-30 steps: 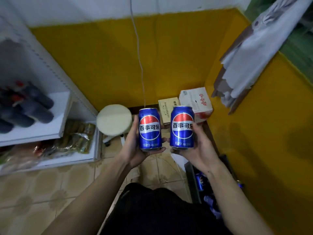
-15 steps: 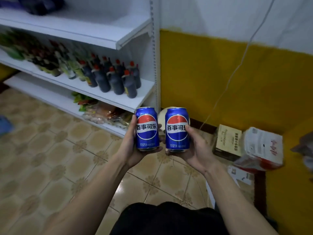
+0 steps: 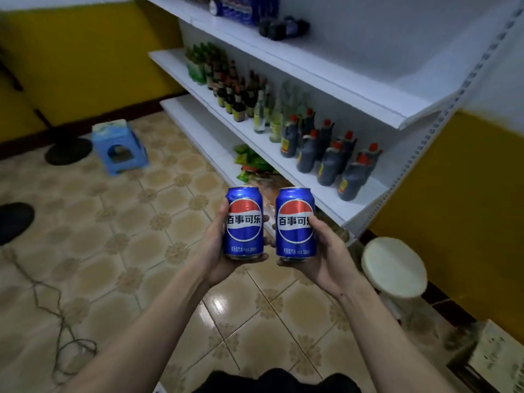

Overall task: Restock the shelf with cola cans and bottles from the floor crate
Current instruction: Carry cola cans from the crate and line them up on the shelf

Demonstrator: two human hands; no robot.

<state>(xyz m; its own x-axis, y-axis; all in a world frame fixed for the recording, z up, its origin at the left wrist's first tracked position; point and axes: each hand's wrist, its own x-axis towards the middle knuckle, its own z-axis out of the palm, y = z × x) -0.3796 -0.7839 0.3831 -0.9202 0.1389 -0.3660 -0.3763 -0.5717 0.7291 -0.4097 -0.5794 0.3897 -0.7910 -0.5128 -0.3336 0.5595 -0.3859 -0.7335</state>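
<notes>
**A:** ok so where are we with the restock? Looks like we've got a cola can in each hand: the left hand (image 3: 218, 251) has its fingers (image 3: 265, 218) wrapped round the left can (image 3: 243, 222), and the right hand (image 3: 326, 259) is gripping the right can (image 3: 295, 224) the same way, thumb across the label. Both cans upright, just beside each other, not quite touching as far as we can tell.

**B:** yep, so we'd call this the carry step. Cans are out of the crate, not on the shelf yet. The crate itself isn't in view.

**A:** where do they go though? Up and to the right of our fingers is the middle shelf (image 3: 326, 191) with the dark sauce bottles (image 3: 329, 163), plus green and clear bottles further back along it. Doesn't look like soda territory.

**B:** agreed. Way above the fingers, on the top shelf (image 3: 368, 97), there's a blue pack (image 3: 241, 8) at the far end that could be cola, too blurry to swear to. Lots of bare board to its right.

**A:** so the next move is probably lifting both cans up and forward to that top shelf, setting them down flat, one at a time so neither tips.

**B:** and watch the white stool (image 3: 394, 268) low to the right of our fingers when we step in.
</notes>
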